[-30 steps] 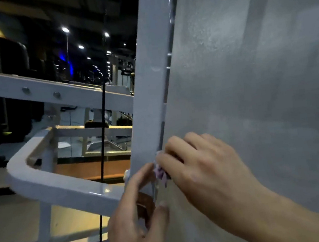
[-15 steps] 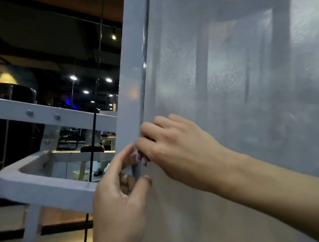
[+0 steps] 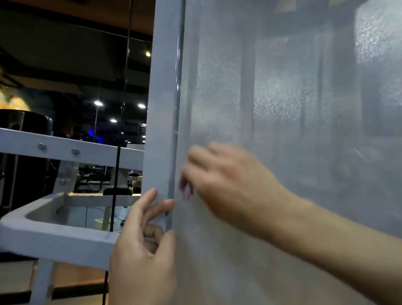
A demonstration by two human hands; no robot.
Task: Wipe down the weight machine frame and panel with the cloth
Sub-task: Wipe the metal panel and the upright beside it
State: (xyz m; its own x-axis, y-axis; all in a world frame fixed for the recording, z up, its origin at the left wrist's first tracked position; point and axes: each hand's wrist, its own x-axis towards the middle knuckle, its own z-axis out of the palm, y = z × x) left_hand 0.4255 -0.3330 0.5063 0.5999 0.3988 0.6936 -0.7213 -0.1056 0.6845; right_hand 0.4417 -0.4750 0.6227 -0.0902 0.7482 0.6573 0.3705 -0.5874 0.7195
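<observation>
Two hands at work: both were up at the seam where the upright frame post [image 3: 159, 122] met the frosted panel [image 3: 290, 118].
Right hand: the right hand [image 3: 225, 184] was blurred, knuckles bent, fingertips tucked in at the panel's left edge.
Cloth: only a small pinkish scrap of the cloth [image 3: 186, 191] showed, poking out from under the right fingers, just beside the seam.
Right grip: narrow, fingers curled over the cloth and pressing it to the panel; how much of it was bunched inside, I could not tell.
Left hand: the left hand [image 3: 140, 248] sat lower on the post, two fingers stretched up along its face, thumb lying at the panel edge.
Left grip: loosely spread and bracing, with nothing seen in it.
Surroundings: a white crossbar [image 3: 53, 148] with bolts and a curved rail [image 3: 55, 237] ran off to the left; a black cable [image 3: 116, 186] hung behind them.
Risk one: so little cloth was out that bare fingers might smear the panel instead of wiping it.
Risk two: the cloth could snag or wedge in the narrow gap along the seam and pull free of the fingers.
Risk three: working this close together, the right hand might knock the left off its brace.
</observation>
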